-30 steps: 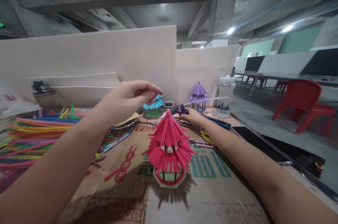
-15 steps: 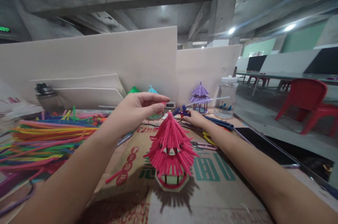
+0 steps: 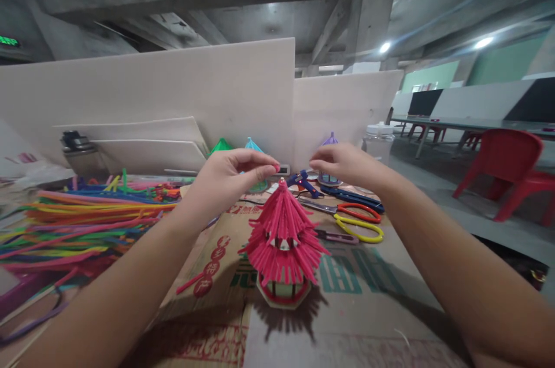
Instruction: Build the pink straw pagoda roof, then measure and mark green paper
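A pink two-tiered pagoda model (image 3: pixel 284 235), its roofs built of fuzzy pipe-cleaner strips, stands upright on the cardboard before me. Just above and left of its pale-tipped peak, my left hand (image 3: pixel 234 180) pinches a small pink piece (image 3: pixel 276 167), mostly covered by the fingertips. My right hand (image 3: pixel 347 164) is raised to the right of the peak, fingers curved and slightly apart, with nothing visible in them. Between and behind the hands, the blue glue gun (image 3: pixel 306 182) lies on the table. The right hand partly covers a purple pagoda model (image 3: pixel 332 138).
Colourful pipe cleaners (image 3: pixel 95 218) are heaped at the left. Scissors with orange and yellow handles (image 3: pixel 359 228) and a dark-handled tool (image 3: pixel 338 236) lie right of the pagoda. Green (image 3: pixel 221 145) and light-blue models (image 3: pixel 251 145) stand behind, near a clear jar (image 3: pixel 379 140).
My right hand has let go of the glue gun and risen toward the middle, uncovering the scissors. My left hand stays by the peak with the pink piece.
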Demonstrator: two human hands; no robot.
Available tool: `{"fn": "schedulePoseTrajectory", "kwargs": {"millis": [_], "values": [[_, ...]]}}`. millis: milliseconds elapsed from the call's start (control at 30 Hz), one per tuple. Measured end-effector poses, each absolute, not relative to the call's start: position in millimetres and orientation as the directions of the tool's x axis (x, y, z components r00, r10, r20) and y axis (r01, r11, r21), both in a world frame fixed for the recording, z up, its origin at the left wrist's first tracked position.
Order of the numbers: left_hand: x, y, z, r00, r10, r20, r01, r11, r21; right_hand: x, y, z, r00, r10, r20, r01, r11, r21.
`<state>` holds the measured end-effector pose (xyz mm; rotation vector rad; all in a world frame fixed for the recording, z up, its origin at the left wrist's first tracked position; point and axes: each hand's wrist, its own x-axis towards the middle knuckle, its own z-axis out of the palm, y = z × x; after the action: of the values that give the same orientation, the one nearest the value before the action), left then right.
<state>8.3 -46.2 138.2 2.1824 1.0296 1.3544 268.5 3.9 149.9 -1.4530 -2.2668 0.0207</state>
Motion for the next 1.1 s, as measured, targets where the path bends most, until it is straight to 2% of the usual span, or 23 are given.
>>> {"fn": "schedulePoseTrajectory", "kwargs": {"millis": [67, 133, 433, 567, 667, 800, 967, 1100], "values": [[10, -46, 138, 0.287, 0.718, 0.634, 0.414, -0.69, 0.594, 255, -19, 157, -0.396, 0.8, 0.452, 0.704, 0.58, -0.41], [11, -46, 137, 0.312, 0.7, 0.643, 0.416, -0.709, 0.57, 242, -37, 159, -0.439, 0.76, 0.479, 0.576, 0.647, -0.5], [13, -47, 137, 0.357, 0.63, 0.69, 0.388, -0.772, 0.504, 226, -57, 154, -0.466, 0.691, 0.552, 0.442, 0.723, -0.531], [12, -47, 135, 0.366, 0.584, 0.724, 0.374, -0.805, 0.46, 229, -55, 154, -0.483, 0.7, 0.525, 0.428, 0.712, -0.556], [13, -44, 131, 0.369, 0.543, 0.754, 0.374, -0.83, 0.414, 232, -55, 156, -0.524, 0.73, 0.439, 0.419, 0.67, -0.613], [13, -42, 128, 0.382, 0.529, 0.758, 0.383, -0.837, 0.39, 235, -58, 159, -0.618, 0.728, 0.297, 0.504, 0.657, -0.56], [10, -41, 131, 0.438, 0.495, 0.75, 0.361, -0.861, 0.358, 232, -60, 159, -0.671, 0.693, 0.263, 0.528, 0.696, -0.486], [3, -41, 135, 0.522, 0.416, 0.744, 0.367, -0.897, 0.244, 232, -57, 157, -0.681, 0.681, 0.269, 0.522, 0.709, -0.474]]}}
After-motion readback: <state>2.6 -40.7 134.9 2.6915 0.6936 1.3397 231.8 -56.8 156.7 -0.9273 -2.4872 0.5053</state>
